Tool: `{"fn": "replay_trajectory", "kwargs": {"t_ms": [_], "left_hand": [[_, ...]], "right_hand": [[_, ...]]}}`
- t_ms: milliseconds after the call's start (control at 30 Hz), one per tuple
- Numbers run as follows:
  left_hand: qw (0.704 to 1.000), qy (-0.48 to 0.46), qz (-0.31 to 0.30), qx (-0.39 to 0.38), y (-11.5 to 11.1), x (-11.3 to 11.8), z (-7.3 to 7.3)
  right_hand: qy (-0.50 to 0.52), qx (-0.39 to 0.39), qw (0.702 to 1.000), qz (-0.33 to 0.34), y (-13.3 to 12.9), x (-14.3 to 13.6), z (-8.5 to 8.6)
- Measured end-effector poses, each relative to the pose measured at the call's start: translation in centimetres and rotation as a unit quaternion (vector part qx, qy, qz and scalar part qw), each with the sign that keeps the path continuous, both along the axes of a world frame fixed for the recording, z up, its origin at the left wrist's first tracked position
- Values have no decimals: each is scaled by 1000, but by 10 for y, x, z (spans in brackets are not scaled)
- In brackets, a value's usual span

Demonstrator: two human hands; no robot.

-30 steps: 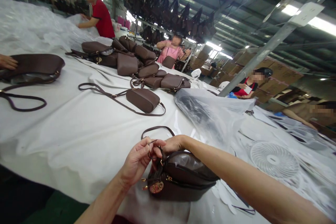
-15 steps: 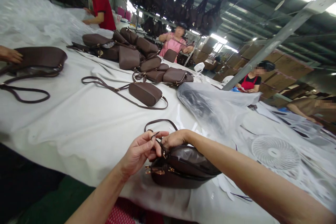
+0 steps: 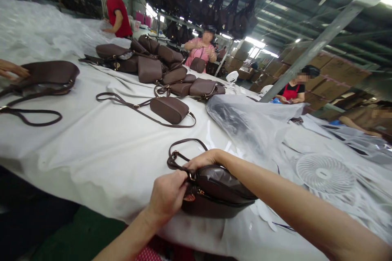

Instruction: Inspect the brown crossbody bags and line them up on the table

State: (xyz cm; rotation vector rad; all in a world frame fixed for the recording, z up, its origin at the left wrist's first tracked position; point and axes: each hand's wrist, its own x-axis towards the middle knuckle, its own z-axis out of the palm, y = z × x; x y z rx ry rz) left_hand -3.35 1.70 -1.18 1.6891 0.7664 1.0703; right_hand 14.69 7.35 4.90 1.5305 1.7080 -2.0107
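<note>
A dark brown handbag lies on the white-covered table right in front of me, its top open and clear plastic showing inside. My left hand is closed at the bag's left end, around the strap by a gold ring; its fingertips are hidden. From the right, my right hand reaches over the bag and grips the same strap end, fingers partly out of sight. Beyond both hands the brown strap loops over the cloth. A gold-coloured tag hangs beside the zip.
Another brown bag with its strap lies ahead, before a pile of bags. At left a co-worker's hand touches a bag. Plastic sheeting and a white fan are on the right. Several people work farther back.
My left hand has turned and moved in against the bag's end, its fingers now closed. Before, it pinched a thin dark piece above the ring. My right hand has barely shifted.
</note>
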Motion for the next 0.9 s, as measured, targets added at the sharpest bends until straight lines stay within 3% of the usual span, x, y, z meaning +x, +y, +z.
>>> {"fn": "replay_trajectory", "kwargs": {"t_ms": [133, 233, 333, 467, 533, 600, 667, 733, 800, 900], "left_hand": [[999, -6, 36, 19, -3, 6, -13], [998, -1, 39, 42, -1, 6, -15], [997, 16, 24, 66, 2, 5, -10], [997, 10, -3, 70, 4, 5, -4], [997, 15, -5, 78, 5, 5, -3], [995, 33, -12, 89, 7, 4, 1], [995, 41, -44, 86, 9, 1, 7], [994, 21, -98, 38, 12, -6, 15], [984, -43, -159, -65, 14, -12, 22], [916, -238, -205, -252, 16, -19, 26]], "right_hand": [[37, -60, 997, -8, 7, 9, -3], [-6, -59, 997, -44, 12, 15, -6], [-58, 6, 981, -184, 10, 18, -8], [-12, 26, 916, -399, -1, 12, 0], [18, 7, 910, -415, -8, 5, 7], [38, 8, 924, -380, -12, -2, 16], [36, 56, 930, -361, -13, -6, 27], [20, 148, 907, -393, -11, -5, 40], [36, 221, 873, -433, -12, -1, 55], [133, 287, 858, -405, -24, 1, 74]]}}
